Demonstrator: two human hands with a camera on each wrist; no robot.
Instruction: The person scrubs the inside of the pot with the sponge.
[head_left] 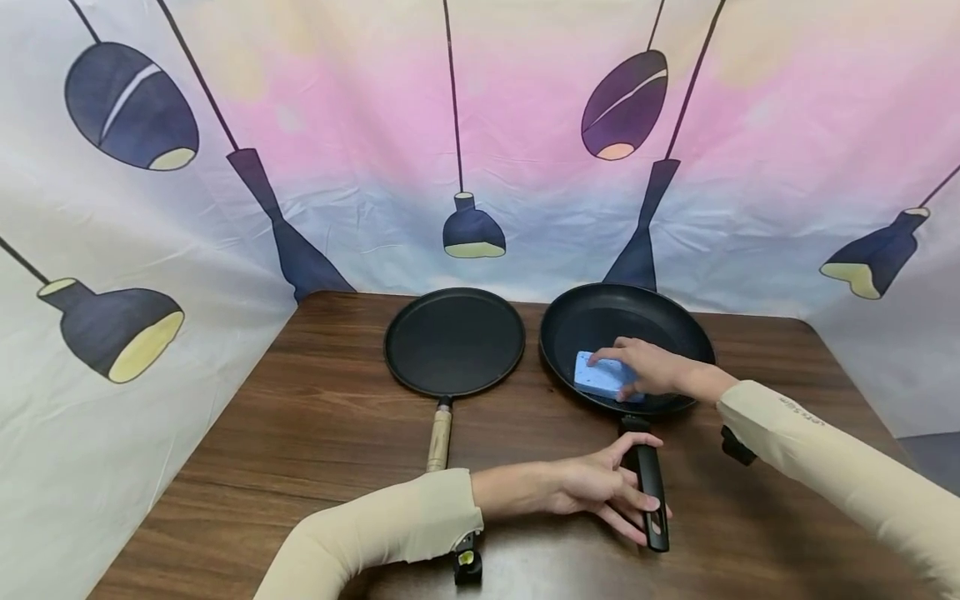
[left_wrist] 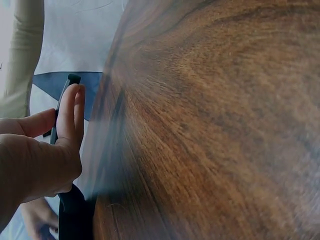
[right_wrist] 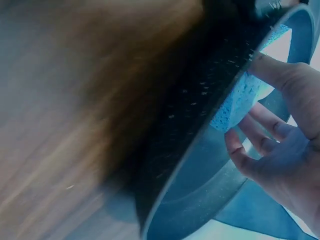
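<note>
A black frying pan (head_left: 592,312) stands at the table's back right, its black handle (head_left: 654,483) toward the near side. My left hand (head_left: 588,485) holds that handle between the thumb on one side and fingers on the other; the left wrist view shows the same pinch by the left hand (left_wrist: 40,162). Inside the pan, my right hand (head_left: 651,367) grips a light blue sponge (head_left: 596,375) against the lower left part of the pan. In the right wrist view, thumb and fingers of the right hand (right_wrist: 290,155) span the porous sponge (right_wrist: 237,105); the pan wall hides part of it.
Left of the frying pan lies a flat black pan (head_left: 453,342) with a light wooden handle (head_left: 439,437), partly behind my left sleeve (head_left: 390,517). Both pans are on a brown wooden table (head_left: 315,417). A cloth backdrop (head_left: 337,125) printed with lamps hangs behind the table's far edge.
</note>
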